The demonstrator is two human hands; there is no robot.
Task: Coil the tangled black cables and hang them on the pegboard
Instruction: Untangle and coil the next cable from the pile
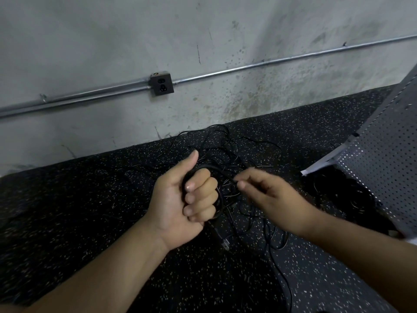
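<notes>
My left hand (pixel 189 195) is curled into a fist round a small coil of black cable (pixel 220 199), thumb up. The cable's plug (pixel 224 242) hangs below the fist. My right hand (pixel 268 195) pinches the same cable just right of the coil, between thumb and fingertips. Behind both hands a tangle of thin black cables (pixel 225 145) lies on the speckled black floor. A grey pegboard (pixel 383 166) leans at the right edge.
A concrete wall (pixel 203 41) runs across the back with a metal conduit (pixel 270 62) and a dark outlet box (pixel 161 84). More black cable (pixel 352 199) lies in the shadow under the pegboard. A loose strand (pixel 282 276) trails toward me.
</notes>
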